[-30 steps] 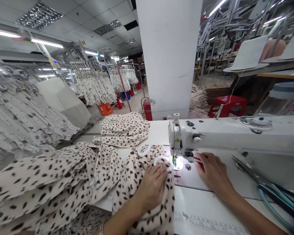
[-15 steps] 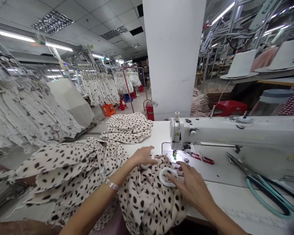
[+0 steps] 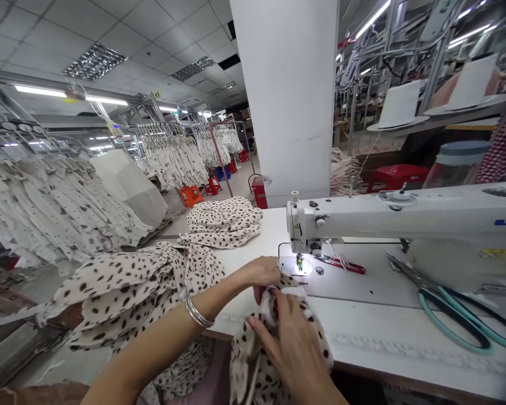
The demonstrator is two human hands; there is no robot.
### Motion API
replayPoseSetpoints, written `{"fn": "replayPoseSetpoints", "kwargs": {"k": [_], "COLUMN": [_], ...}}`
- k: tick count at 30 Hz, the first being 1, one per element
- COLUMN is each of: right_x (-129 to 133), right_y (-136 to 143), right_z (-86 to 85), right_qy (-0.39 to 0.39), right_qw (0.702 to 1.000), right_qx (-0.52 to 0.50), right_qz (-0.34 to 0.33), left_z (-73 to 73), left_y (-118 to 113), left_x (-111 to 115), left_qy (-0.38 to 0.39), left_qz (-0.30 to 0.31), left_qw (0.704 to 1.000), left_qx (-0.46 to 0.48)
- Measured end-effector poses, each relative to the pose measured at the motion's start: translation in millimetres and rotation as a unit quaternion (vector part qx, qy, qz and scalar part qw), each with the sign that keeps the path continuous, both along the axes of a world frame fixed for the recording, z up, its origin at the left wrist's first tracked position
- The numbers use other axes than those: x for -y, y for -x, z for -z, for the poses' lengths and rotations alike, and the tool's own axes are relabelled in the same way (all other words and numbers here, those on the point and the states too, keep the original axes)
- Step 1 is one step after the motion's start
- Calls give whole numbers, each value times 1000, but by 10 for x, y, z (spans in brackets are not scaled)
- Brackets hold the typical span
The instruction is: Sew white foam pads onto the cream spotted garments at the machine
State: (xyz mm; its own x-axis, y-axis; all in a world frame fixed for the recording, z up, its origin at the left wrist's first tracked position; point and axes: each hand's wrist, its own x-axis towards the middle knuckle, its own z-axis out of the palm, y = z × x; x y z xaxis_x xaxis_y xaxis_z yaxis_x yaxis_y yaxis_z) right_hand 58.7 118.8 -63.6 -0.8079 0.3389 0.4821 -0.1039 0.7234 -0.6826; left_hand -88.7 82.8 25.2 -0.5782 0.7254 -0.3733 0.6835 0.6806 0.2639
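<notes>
A spotted cream cloth (image 3: 318,326) hangs over the table's front edge, just in front of the sewing machine (image 3: 302,225). My left hand (image 3: 265,275) grips its upper edge with bent fingers, left of the lit needle area. Below and to the right, my right hand (image 3: 289,337) closes on the same cloth, thumb toward the left. Between the hands a white piece (image 3: 270,306) shows, partly covered by fingers. The needle plate (image 3: 297,266) lies beyond the hands, with no cloth under the needle.
Large scissors (image 3: 451,315) and small red snips (image 3: 343,264) lie on the table right of the hands. Folded spotted cloth (image 3: 225,219) sits at the back left, more spotted cloth (image 3: 126,275) at the left. A white pillar (image 3: 290,101) stands behind the table.
Both hands have drawn together and closed on the cloth. The bunched cloth has been turned, and the white ring on it is now mostly covered. The view has tilted slightly.
</notes>
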Motion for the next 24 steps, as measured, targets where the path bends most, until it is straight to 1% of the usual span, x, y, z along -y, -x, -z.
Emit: {"fn": "replayPoseSetpoints", "kwargs": {"k": [2,4,7,11,13,15,17,18,20,22,23,24], "right_x": [83,88,2,-172,-266,-358,-441,-476,-527,-551,-552,-548], "right_y": [40,85,84,-40,-108,-167,-218,-241,-286,-335,-363,-394], "right_z": [59,123,188,262,295,301,263,229,143,56,21,-7], "right_qy": [52,90,115,133,137,132,118,112,119,151,165,172], "right_qw": [998,996,993,991,990,991,992,993,990,981,975,972], "right_qx": [11,16,10,14,7,-9,-30,-40,-52,-54,-52,-50], "right_qz": [20,16,0,-18,-24,-22,-17,-19,-54,-113,-137,-153], "left_z": [2,-2,-25,-86,-127,-173,-219,-241,-283,-312,-317,-313], "left_y": [-75,-125,-154,-195,-240,-291,-339,-362,-407,-456,-482,-508], "left_x": [-7,7,57,161,234,318,394,424,462,479,485,494], "left_qy": [-10,-19,-42,-81,-101,-125,-153,-165,-198,-253,-287,-322], "left_qz": [-18,-41,-73,-105,-87,-37,3,11,8,8,11,16], "left_qw": [999,996,992,987,984,975,959,955,960,961,955,945], "left_qx": [40,72,93,90,115,177,238,246,200,109,72,57]}}
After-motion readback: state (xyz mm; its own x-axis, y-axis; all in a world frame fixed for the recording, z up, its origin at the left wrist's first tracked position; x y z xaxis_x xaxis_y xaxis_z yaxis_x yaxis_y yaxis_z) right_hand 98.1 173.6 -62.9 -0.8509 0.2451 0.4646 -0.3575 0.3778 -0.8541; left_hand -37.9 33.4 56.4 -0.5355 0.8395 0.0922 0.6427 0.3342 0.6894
